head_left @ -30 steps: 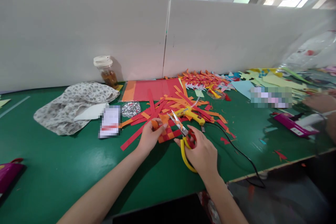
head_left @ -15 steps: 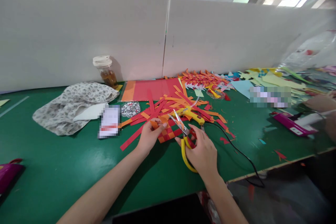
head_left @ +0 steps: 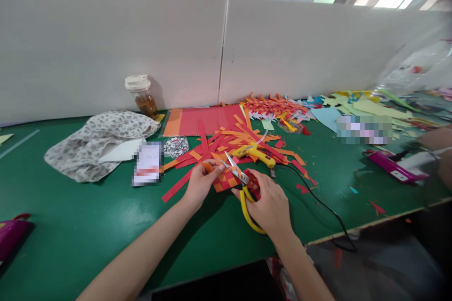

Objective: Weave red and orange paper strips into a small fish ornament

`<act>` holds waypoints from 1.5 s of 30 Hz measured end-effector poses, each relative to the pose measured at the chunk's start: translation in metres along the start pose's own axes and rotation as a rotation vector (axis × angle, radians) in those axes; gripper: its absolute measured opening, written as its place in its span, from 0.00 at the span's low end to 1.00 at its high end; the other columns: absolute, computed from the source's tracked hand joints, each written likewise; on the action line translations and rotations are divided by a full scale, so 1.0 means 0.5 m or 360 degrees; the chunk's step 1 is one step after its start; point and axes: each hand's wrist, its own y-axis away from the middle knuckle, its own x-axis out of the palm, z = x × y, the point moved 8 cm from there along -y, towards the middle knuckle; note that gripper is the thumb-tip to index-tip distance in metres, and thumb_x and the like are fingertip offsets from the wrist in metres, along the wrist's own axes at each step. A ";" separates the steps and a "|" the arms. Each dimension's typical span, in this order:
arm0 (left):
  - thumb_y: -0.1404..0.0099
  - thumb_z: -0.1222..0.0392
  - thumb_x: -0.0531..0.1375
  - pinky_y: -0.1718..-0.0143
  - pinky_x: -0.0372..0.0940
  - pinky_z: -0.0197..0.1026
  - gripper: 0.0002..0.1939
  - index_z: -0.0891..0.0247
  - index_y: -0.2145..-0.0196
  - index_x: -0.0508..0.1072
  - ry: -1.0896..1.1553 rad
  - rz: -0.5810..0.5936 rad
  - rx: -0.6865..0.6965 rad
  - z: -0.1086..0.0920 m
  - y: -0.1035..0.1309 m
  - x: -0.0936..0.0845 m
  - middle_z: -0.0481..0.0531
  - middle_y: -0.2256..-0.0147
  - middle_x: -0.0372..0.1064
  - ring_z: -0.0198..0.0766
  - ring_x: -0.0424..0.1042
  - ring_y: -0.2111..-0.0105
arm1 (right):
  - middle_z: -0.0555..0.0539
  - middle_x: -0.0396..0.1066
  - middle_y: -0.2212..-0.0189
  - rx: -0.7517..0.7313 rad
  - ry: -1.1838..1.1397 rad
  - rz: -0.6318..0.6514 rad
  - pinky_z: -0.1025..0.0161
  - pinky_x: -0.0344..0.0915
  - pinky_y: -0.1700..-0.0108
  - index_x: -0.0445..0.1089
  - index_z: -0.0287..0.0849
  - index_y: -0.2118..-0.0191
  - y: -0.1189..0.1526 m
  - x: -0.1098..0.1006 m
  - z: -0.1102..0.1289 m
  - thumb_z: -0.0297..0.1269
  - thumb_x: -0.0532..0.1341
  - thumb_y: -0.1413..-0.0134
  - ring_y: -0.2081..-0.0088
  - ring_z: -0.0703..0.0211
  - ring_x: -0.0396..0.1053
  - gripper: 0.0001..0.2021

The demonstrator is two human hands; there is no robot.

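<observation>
My left hand [head_left: 202, 182] is closed in a pinch on an orange paper strip [head_left: 208, 166]. A pair of scissors [head_left: 247, 204] with yellow and red handles is in my right hand [head_left: 271, 200], fingers wrapped round the grips. Its blades are parted and reach up to the orange paper beside my left fingertips. Under the blades lies a red and orange checked woven paper piece [head_left: 226, 182]. Behind both hands spreads a heap of red and orange paper strips [head_left: 226, 143]. On those strips rests a yellow glue gun [head_left: 259, 155].
A black cord [head_left: 325, 207] runs from the glue gun over the table's front edge. To the left are a patterned cloth [head_left: 88, 146] and a lidded cup [head_left: 143, 96]. A magenta device [head_left: 391, 167] lies right, near another person's blurred arm. A white partition [head_left: 141, 37] stands behind.
My right hand has moved the scissors slightly left, bringing the blades closer to my left fingertips and the orange paper. My left hand has barely moved.
</observation>
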 end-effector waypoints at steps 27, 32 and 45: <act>0.50 0.55 0.65 0.71 0.59 0.33 0.12 0.63 0.74 0.67 -0.0018 0.0025 0.0076 -0.014 -0.001 0.001 0.44 0.76 0.65 0.30 0.65 0.75 | 0.40 0.70 0.60 -0.0078 -0.0027 -0.0167 0.56 0.63 0.57 0.62 0.40 0.49 0.003 -0.024 0.014 0.51 0.58 0.51 0.58 0.47 0.68 0.26; 0.50 0.53 0.65 0.70 0.61 0.35 0.12 0.63 0.73 0.69 -0.0003 0.0049 0.0072 -0.013 -0.001 0.004 0.46 0.75 0.66 0.32 0.66 0.74 | 0.39 0.70 0.61 -0.0121 0.0044 -0.0135 0.56 0.62 0.57 0.62 0.39 0.50 0.003 -0.020 0.020 0.51 0.56 0.49 0.59 0.47 0.68 0.25; 0.53 0.56 0.67 0.63 0.64 0.38 0.14 0.62 0.71 0.67 0.0184 0.0126 0.0033 -0.007 0.006 0.016 0.47 0.72 0.68 0.34 0.69 0.70 | 0.41 0.70 0.62 -0.0129 -0.0066 -0.0006 0.58 0.63 0.59 0.63 0.40 0.51 -0.001 -0.010 0.021 0.49 0.56 0.49 0.60 0.50 0.68 0.22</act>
